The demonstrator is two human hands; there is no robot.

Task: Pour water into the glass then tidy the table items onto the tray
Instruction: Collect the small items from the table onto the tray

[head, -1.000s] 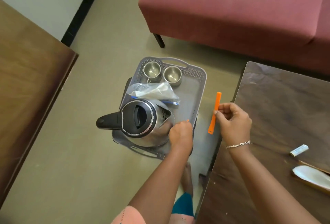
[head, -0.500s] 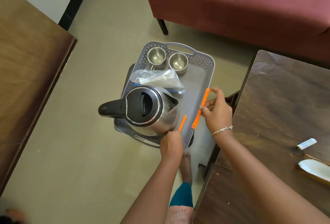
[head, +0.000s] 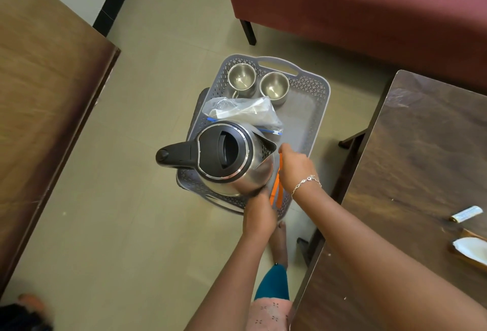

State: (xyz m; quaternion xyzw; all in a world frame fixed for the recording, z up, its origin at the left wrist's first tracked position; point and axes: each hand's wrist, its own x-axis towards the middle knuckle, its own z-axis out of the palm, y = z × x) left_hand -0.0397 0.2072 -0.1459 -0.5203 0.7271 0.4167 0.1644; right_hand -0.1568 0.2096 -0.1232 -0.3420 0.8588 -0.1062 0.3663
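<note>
Half a second back the right hand [head: 293, 167] was at the tray's rim with an orange strip [head: 281, 164]; now it has crossed over the grey tray [head: 320, 109] and is lowering that strip just right of the kettle [head: 224, 156], its fingers [head: 284, 150] curled round the strip's far end and seemingly not yet let go. A second orange strip [head: 274, 191] lies alongside, nearer the person. The left hand [head: 259, 212] stays at the kettle's near side; its fingers are hidden, so I cannot tell what they grasp. I judge the tidying well along, with this strip almost delivered. Counted on the tray: one kettle, two steel cups [head: 242, 79] beyond the kettle, one clear plastic bag [head: 242, 110] between cups and kettle, two orange strips. Far right of the kettle, on the dark bench [head: 421, 159]: one small white tube [head: 466, 214] and one white piece [head: 469, 249] on a wooden holder, probably still to be fetched
</note>
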